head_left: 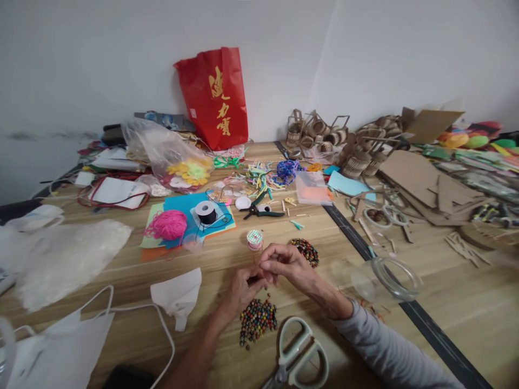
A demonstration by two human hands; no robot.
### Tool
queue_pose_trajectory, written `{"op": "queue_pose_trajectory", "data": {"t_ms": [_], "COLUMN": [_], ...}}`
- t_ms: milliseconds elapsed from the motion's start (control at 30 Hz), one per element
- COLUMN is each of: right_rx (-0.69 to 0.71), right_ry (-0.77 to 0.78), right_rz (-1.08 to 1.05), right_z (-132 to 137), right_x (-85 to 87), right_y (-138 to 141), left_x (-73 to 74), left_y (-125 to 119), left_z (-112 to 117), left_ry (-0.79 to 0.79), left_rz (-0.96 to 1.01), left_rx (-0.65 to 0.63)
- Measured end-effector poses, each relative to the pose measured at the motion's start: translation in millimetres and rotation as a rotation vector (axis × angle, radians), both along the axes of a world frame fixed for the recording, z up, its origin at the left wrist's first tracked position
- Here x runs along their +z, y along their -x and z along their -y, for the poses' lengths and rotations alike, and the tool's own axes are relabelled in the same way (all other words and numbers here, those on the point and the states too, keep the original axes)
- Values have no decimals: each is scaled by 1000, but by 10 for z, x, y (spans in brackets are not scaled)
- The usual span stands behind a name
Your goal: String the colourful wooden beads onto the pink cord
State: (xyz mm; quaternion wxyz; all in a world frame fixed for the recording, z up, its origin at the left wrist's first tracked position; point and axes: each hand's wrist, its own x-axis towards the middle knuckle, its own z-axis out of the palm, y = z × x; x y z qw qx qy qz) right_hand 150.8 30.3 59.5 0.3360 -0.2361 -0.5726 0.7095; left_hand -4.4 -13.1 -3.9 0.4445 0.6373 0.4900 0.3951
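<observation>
My left hand (246,290) and my right hand (290,266) meet above the table, fingertips pinched close together. What they pinch is too small to make out; a thin reddish strand seems to show beside the fingers. Just below lies a loose pile of small multicoloured round beads (258,320). Behind my right hand is a coiled string of similar beads (307,253), partly covered by the hand. A small spool (255,239) with a patterned top stands just beyond my fingers. Light-handled scissors (298,354) lie nearest to me, right of the bead pile.
Pliers (263,212), a black thread spool (206,213) and pink yarn (167,225) lie farther back. Right are a clear tubing coil (395,278) and cardboard pieces (425,183). Plastic bags (73,259) and a white cable (164,324) are left. A red bag (214,102) leans on the wall.
</observation>
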Motion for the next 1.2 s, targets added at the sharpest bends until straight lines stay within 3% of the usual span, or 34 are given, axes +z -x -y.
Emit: {"op": "queue_pose_trajectory", "data": {"t_ms": [133,300,433,567,700,1000,1200], "right_rx": [-43,-242,-367,-455,-481,-426,-362], "right_ry": [-7,-120,-300,-586,-718,-772,-805], "right_rz": [8,71,206,373,415,372,352], "right_z": [-33,-115,-70,50,97,48,29], "right_x": [12,18,-196,-509,-647,-622,-654], "right_y": [-38,-133,-151,-162,-202,-205,-199], "left_x": [42,18,23,52,41,29,56], "left_y": [-3,18,27,17,12,0,19], "left_z": [3,4,1,-4,12,32,25], "left_ry": [65,134,131,98,58,73,11], "left_rz": [39,133,228,159,55,78,-86], "left_rx": [9,57,133,244,260,307,370]}}
